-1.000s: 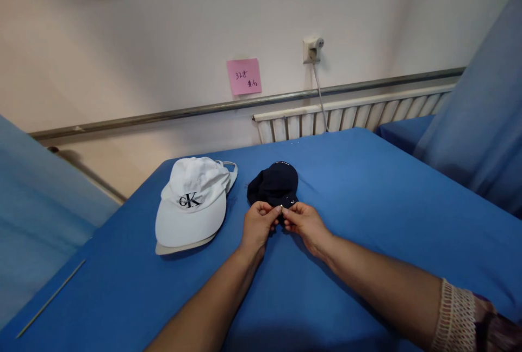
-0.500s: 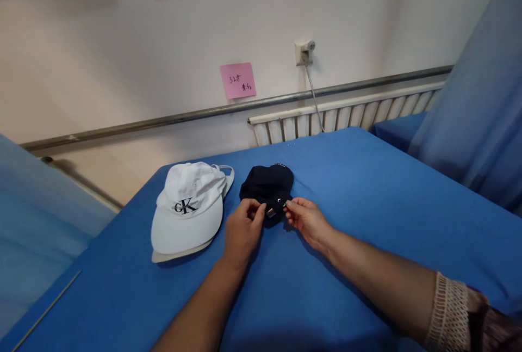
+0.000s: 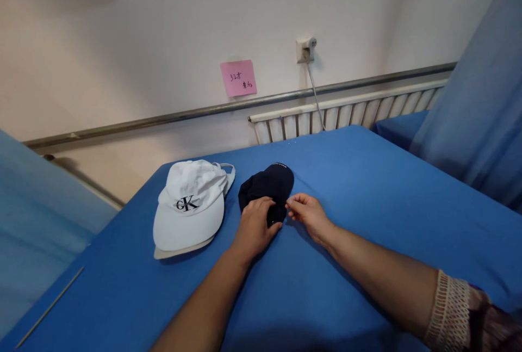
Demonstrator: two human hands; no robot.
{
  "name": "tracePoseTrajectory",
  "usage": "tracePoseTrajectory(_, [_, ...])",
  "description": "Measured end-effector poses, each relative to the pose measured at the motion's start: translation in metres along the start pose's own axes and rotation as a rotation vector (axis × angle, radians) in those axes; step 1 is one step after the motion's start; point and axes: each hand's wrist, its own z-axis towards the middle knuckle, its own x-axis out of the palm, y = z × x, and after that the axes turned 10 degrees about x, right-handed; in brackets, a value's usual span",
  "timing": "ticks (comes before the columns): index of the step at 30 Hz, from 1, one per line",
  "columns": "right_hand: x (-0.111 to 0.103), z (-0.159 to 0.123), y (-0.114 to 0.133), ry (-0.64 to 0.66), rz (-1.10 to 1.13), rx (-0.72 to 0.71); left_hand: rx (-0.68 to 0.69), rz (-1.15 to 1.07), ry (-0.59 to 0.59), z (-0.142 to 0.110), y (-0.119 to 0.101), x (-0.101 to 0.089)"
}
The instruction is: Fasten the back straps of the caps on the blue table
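A dark navy cap lies on the blue cloth-covered table, its back end toward me. My left hand rests on the cap's near left part, fingers curled over the fabric. My right hand pinches the cap's near right edge between thumb and fingers. A white cap with black letters sits to the left of the navy cap, not touched by either hand.
Behind the table a white radiator and a metal rail run along the wall. A pink note and a socket with a cable hang above. Blue fabric rises at the right, and more lies at the left.
My hands were pinched together at the navy cap's back strap. They have parted: the left has moved onto the cap's fabric, the right holds its near edge.
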Motion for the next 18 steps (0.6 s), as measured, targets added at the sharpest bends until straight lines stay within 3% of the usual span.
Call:
tracePoseTrajectory(4, [-0.001,0.003,0.002,-0.017,-0.107,-0.016,0.001,-0.087,0.107,-0.005,0.005,-0.014])
tracePoseTrajectory(9, [-0.001,0.004,-0.003,0.074,-0.223,-0.034,0.031,-0.100,0.183,-0.006,0.005,-0.027])
tracePoseTrajectory(18, [-0.003,0.009,-0.013,0.150,-0.304,-0.092,0.045,-0.050,0.232,-0.008,0.005,-0.026])
